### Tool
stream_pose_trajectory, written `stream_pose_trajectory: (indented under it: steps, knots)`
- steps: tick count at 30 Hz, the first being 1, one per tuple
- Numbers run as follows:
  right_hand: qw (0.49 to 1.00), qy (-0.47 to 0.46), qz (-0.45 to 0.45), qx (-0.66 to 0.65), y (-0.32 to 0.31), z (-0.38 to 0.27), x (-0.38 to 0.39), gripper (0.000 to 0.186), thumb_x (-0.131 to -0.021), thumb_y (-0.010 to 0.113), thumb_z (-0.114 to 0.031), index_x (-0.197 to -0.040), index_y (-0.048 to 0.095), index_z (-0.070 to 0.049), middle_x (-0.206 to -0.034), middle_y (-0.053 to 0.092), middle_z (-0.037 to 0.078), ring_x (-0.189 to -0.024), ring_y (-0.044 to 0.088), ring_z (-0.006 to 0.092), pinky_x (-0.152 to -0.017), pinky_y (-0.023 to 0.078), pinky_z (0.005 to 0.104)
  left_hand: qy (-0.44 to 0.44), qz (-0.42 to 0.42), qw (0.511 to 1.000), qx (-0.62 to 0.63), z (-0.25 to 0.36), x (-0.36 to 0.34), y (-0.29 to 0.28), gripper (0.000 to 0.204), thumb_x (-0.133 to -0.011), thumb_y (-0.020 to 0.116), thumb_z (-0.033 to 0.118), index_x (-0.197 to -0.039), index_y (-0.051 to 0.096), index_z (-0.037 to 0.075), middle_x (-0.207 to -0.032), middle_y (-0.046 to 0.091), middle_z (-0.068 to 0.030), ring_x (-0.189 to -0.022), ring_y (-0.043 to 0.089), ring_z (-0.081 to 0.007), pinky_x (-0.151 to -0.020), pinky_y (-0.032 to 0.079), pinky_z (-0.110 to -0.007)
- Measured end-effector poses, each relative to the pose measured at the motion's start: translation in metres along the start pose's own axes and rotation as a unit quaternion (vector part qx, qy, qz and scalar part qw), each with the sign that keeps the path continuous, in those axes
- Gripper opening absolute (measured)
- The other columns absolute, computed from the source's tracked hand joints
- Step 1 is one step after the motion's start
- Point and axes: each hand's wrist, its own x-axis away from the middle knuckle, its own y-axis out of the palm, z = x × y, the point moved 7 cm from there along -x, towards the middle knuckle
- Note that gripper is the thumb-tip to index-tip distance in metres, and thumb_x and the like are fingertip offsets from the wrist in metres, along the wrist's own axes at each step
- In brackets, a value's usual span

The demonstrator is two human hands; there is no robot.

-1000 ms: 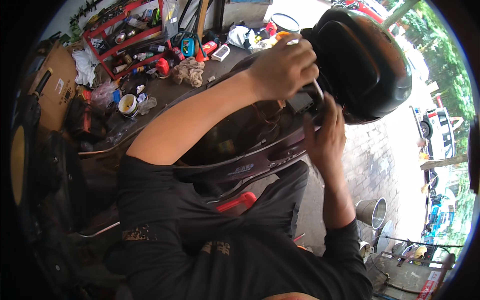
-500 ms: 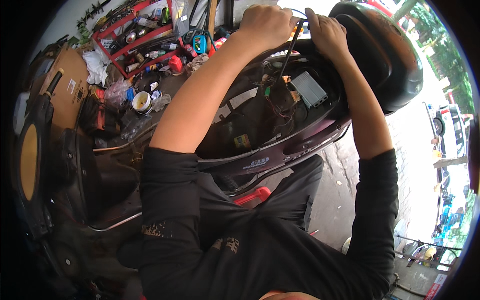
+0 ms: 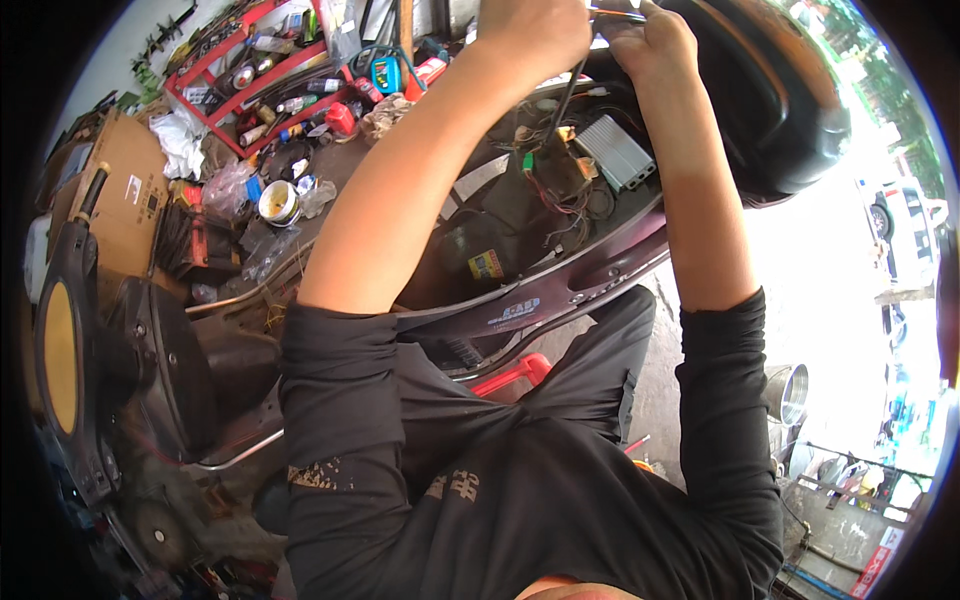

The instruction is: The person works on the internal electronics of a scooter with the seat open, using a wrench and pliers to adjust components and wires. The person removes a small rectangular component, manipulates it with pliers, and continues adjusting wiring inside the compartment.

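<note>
At the top edge my left hand (image 3: 535, 30) is closed, its fingers round a black cable (image 3: 573, 85) that runs up from inside a scooter body (image 3: 550, 270). Just right of it my right hand (image 3: 650, 40) is closed at what looks like the cable's end, with thin blue and orange wires between the hands. Below lie a silver finned box (image 3: 615, 152), loose wires with a green connector (image 3: 528, 162) and a yellow label (image 3: 486, 263) inside the open body. A black rear case (image 3: 765, 120) is to the right.
A red rack of bottles (image 3: 250, 90), a white bucket (image 3: 278, 203) and cardboard (image 3: 125, 190) crowd the left. The scooter's handlebar part (image 3: 62, 350) is at far left. A metal bucket (image 3: 786, 393) stands at right near a bright paved area, with a white vehicle (image 3: 905, 225) beyond.
Both hands have moved up, away from the silver box, pulling the black cable upright. The right hand swung up beside the left and is now slightly higher than half a second ago.
</note>
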Motion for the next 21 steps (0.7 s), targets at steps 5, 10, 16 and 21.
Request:
stream_pose_trajectory:
  steps: [5,10,16,21]
  knots:
    - [0.995,0.01,-0.025,0.099,0.003,-0.005,-0.003,0.027,-0.1,0.035,-0.009,-0.093,0.054,0.009,-0.081,0.059,0.019,-0.073,0.059,0.0337,-0.066,0.055,0.0484,0.033,-0.012,0.999,0.009,0.003,-0.003,0.004,0.033,-0.097,0.05,0.026,-0.095,0.075,0.005,-0.086,0.074,-0.0196,-0.082,0.074,-0.0331,-0.089,0.051,-0.046]
    - [0.983,-0.028,-0.007,0.182,0.025,-0.011,0.055,0.029,-0.1,0.045,-0.012,-0.097,0.062,0.011,-0.089,0.065,0.019,-0.083,0.065,0.0264,-0.07,0.055,0.0411,-0.042,-0.094,0.995,0.0,-0.001,0.001,0.001,0.029,-0.096,0.055,0.029,-0.106,0.073,0.008,-0.09,0.075,-0.0187,-0.09,0.073,-0.037,-0.079,0.057,-0.049]
    - [0.915,0.18,-0.168,0.321,0.019,-0.003,0.012,0.016,-0.096,0.058,-0.005,-0.08,0.058,-0.003,-0.061,0.048,0.005,-0.053,0.052,0.0218,-0.052,0.049,0.04,-0.06,-0.212,0.971,0.094,0.084,0.034,-0.009,0.065,-0.098,0.056,0.035,-0.133,0.039,-0.018,-0.091,0.071,-0.03,-0.09,0.072,-0.044,-0.082,0.056,-0.053]
    - [0.472,-0.114,-0.355,0.799,0.054,-0.003,0.013,0.018,-0.087,0.062,-0.012,-0.101,0.071,-0.004,-0.089,0.071,0.013,-0.085,0.07,0.0309,-0.072,0.056,0.0419,0.043,-0.308,0.931,0.192,0.078,0.063,0.023,0.073,-0.092,0.066,0.05,-0.138,0.052,-0.003,-0.093,0.072,-0.0245,-0.09,0.072,-0.04,-0.082,0.056,-0.045]
